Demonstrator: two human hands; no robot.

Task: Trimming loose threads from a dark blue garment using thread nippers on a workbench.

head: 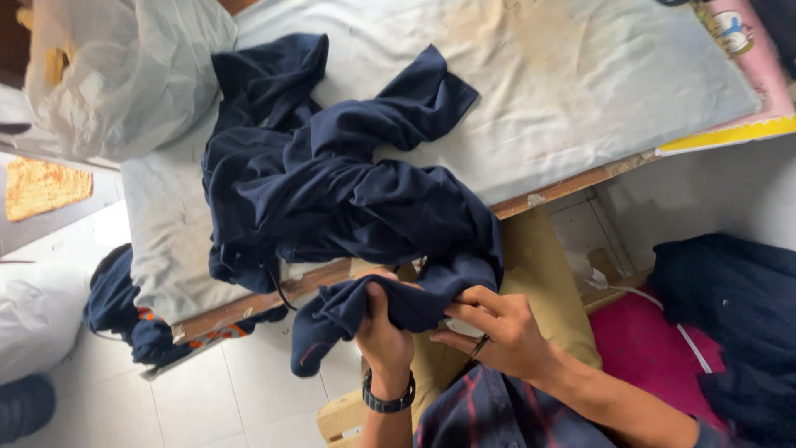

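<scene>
A crumpled navy blue garment lies across a white padded table, with one end hanging over the wooden front edge. My left hand, which wears a dark wristwatch, is shut on that hanging end. Just to its right, my right hand touches the same fold of cloth. It holds a small thread clipper with a pale handle, its dark tip pointing down. The clipper is partly hidden by my fingers.
A bulging white plastic bag sits at the table's left end. More navy garments lie on a pink surface at the right. Another navy piece lies on the tiled floor at the left. A wooden stool edge is below my hands.
</scene>
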